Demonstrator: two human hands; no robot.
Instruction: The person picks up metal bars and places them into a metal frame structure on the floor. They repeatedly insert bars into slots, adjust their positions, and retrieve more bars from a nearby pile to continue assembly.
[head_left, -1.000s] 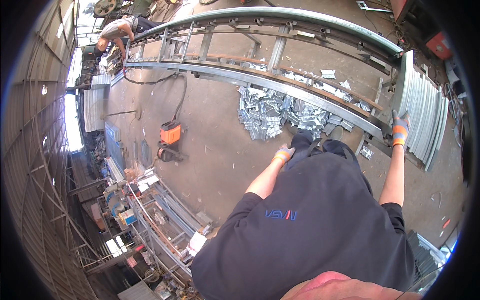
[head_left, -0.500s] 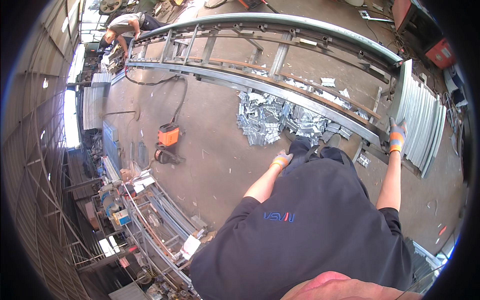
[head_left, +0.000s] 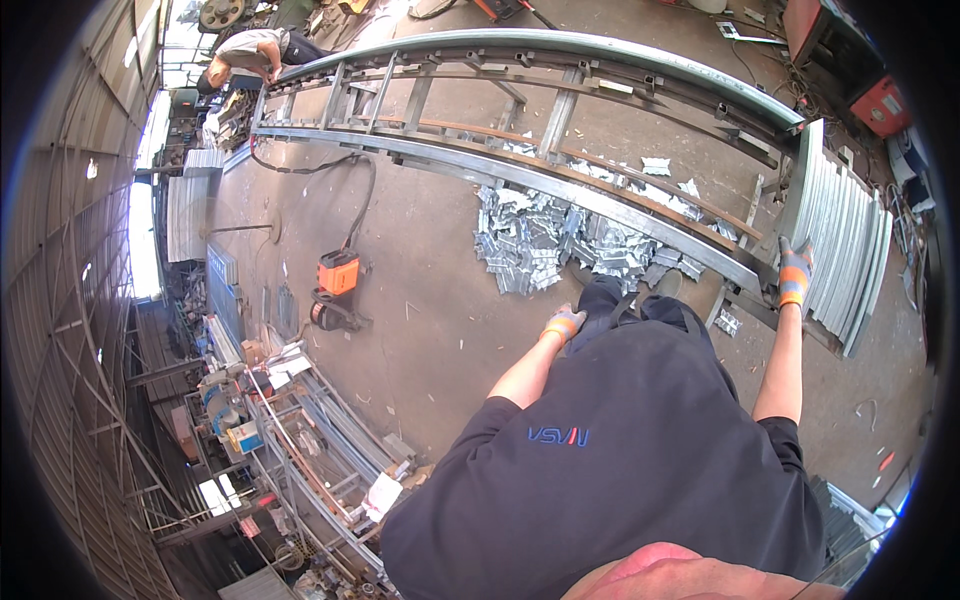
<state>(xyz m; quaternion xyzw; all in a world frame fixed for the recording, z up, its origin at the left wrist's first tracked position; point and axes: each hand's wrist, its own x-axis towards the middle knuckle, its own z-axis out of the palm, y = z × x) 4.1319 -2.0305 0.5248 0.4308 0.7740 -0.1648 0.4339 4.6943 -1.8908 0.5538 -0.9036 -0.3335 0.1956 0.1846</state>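
Note:
My right hand (head_left: 795, 274), in a grey and orange glove, grips the near edge of a metal strip at the left side of a stack of long pale metal strips (head_left: 842, 235). The stack lies across the right end of a long metal frame (head_left: 640, 209). My left hand (head_left: 564, 322), gloved alike, rests against my dark trouser leg, its fingers loosely spread with nothing seen in them. A heap of small bent sheet-metal pieces (head_left: 525, 240) lies on the floor by my feet, partly under the frame.
A co-worker (head_left: 250, 55) bends over the frame's far left end. An orange and black machine (head_left: 338, 273) with a cable stands on the floor at left. Racks of metal bars (head_left: 345, 440) fill the lower left. A red cabinet (head_left: 882, 105) stands at upper right.
The co-worker has shifted slightly, head further left and arms drawn in over the frame's end. Both my hands stay in nearly the same places.

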